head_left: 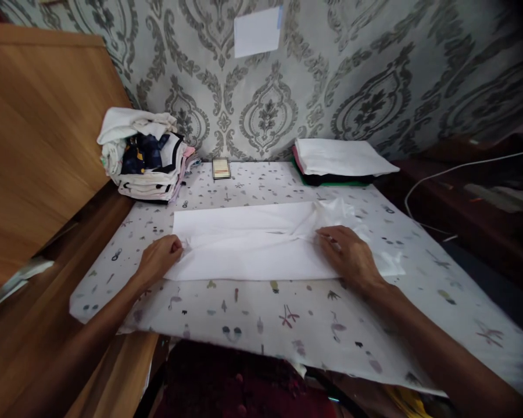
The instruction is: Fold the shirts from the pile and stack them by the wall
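A long white piece of clothing [244, 255] lies stretched from left to right across the table, with creases along its middle. Its right end is bunched and ruffled, and its exact kind does not show. My left hand [161, 255] is closed in a pinch on the left edge of the white cloth. Over toward the right end, my right hand [348, 252] grips the cloth between thumb and fingers, palm down. Both forearms reach in from the near side of the table.
The table [253, 316] wears a patterned white cover. A pile of folded clothes [146, 168] stands at the back left, beside a wooden cabinet [47, 133]. Folded white fabric [344, 157] tops a stack at the back right. A small framed card [221, 168] and a white cable [462, 167] are also there.
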A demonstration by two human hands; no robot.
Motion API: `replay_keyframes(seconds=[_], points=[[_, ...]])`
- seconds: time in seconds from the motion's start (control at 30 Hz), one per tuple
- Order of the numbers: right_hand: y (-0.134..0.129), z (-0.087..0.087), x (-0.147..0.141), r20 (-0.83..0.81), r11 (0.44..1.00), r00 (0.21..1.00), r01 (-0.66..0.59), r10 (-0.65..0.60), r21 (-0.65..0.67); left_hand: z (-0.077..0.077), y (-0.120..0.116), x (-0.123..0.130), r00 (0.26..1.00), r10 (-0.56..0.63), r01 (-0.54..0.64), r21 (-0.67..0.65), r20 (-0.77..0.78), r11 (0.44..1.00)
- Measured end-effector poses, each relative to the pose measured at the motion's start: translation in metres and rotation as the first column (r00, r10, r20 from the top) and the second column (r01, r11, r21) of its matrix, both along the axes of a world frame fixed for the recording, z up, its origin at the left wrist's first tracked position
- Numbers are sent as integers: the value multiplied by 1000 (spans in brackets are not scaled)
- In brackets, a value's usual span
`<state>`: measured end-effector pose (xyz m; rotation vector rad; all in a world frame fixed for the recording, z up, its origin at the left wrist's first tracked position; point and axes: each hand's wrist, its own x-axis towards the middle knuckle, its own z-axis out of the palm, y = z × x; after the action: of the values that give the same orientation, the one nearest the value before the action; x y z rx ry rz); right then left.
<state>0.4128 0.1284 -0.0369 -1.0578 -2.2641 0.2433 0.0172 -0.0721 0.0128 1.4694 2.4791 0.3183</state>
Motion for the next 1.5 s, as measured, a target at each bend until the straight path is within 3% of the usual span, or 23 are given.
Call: replay_keyframes(seconds=[0.23,0.37,0.53,0.63,0.73,0.83,0.9,1.0,1.1,1.17,1.23,1.27,1.37,1.43,1.5], points=[[-3,-9,5,-99,999,994,38,-39,-13,3,15,-34,995,1,-27,272,98,962],[-2,-9,5,-140,997,989,46,-54,-57,-1,22,-41,995,90,-97,228,44,969],[-3,-9,7,-182,995,981,56,-71,-83,-13,25,-33,991,-129,116,262,31,958],[-2,-10,8,-185,993,979,61,-80,-105,-12,29,-32,985,-172,166,206,16,964],[-1,-11,9,-198,988,975,73,-99,-138,-5,32,-32,977,-142,100,242,161,965],[-2,-12,8,-252,981,960,77,-122,-179,-3,29,-31,931,-38,-65,267,364,961],[-2,-11,7,-299,973,944,78,-143,-219,-4,24,-31,907,42,-151,232,419,961],[-4,-4,11,-364,958,910,101,-198,-267,-6,16,-33,953,46,-106,188,298,976],[-6,8,24,-387,955,889,154,-247,-254,1,17,-31,995,-25,35,97,-95,995],[-8,14,36,-365,947,886,202,-285,-250,10,27,-17,948,-123,153,80,-292,985],[-11,15,49,-334,933,883,248,-329,-262,18,46,13,912,-299,346,133,-281,929],[-13,14,55,-317,926,883,266,-346,-269,20,58,34,884,-413,451,173,-217,876],[-17,6,68,-256,919,897,295,-361,-262,21,101,110,691,-718,718,200,-90,666],[-18,-1,71,-215,925,912,298,-348,-235,16,128,160,568,-811,822,148,-140,550],[-18,-4,72,-187,932,924,294,-334,-210,10,151,198,509,-830,860,95,-228,501]])
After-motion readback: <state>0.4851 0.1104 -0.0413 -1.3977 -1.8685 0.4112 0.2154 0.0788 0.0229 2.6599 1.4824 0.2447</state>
